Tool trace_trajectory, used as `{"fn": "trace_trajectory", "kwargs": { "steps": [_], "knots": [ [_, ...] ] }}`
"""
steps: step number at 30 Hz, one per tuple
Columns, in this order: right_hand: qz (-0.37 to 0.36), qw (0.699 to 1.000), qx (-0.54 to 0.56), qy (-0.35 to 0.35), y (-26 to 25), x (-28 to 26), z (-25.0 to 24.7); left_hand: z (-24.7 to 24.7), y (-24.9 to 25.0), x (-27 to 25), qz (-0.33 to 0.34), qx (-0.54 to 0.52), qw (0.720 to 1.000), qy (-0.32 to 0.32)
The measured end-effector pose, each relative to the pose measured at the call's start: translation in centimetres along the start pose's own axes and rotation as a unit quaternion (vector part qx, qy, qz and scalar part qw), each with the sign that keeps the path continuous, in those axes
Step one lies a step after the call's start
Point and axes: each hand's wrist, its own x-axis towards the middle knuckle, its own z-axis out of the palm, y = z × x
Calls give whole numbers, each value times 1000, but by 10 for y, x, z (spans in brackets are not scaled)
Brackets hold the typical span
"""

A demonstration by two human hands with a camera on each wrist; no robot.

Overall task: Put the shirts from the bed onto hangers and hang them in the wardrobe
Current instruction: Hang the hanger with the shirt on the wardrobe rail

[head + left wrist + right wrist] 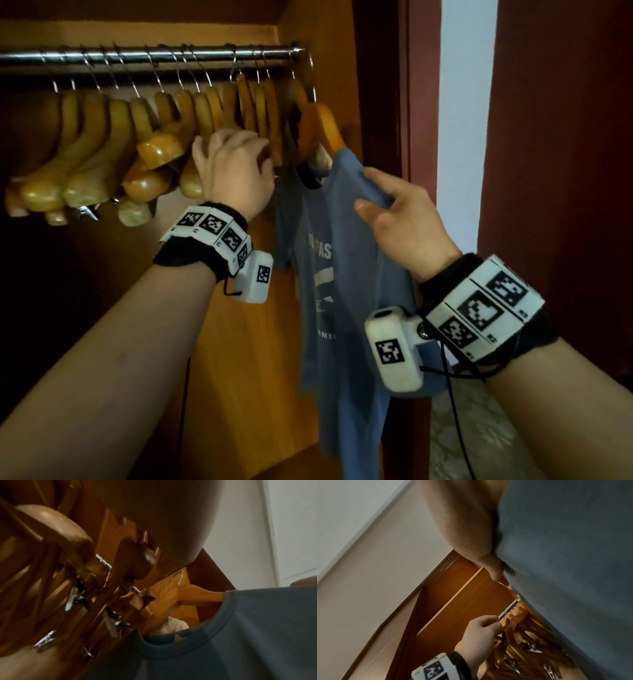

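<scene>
The blue shirt point(346, 260) hangs on a wooden hanger point(323, 128) at the rail's point(154, 56) right end. The right hand point(400, 219) pinches its shoulder; the left hand point(233, 171) curls round the neighbouring hangers point(102, 147). Soft, light cloth, probably best held at the shoulder seam

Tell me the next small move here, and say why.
Probably let the right hand release the blue shirt, with the left hand holding the empty wooden hangers aside. The shirt is on its hanger, whose hook appears to sit over the rail at its right end, beside a darker garment.
</scene>
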Motion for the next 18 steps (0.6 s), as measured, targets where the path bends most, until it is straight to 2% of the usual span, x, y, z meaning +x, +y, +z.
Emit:
{"fn": "trace_trajectory", "kwargs": {
  "steps": [10, 18],
  "knots": [
    [1, 998, -54, 21, -22, 76, 46, -6, -11, 12, -5, 21, 998, -55],
    [19, 995, -92, 31, -35, 135, 67, -12, -32, 22, 8, 9, 998, -69]
  ]
}}
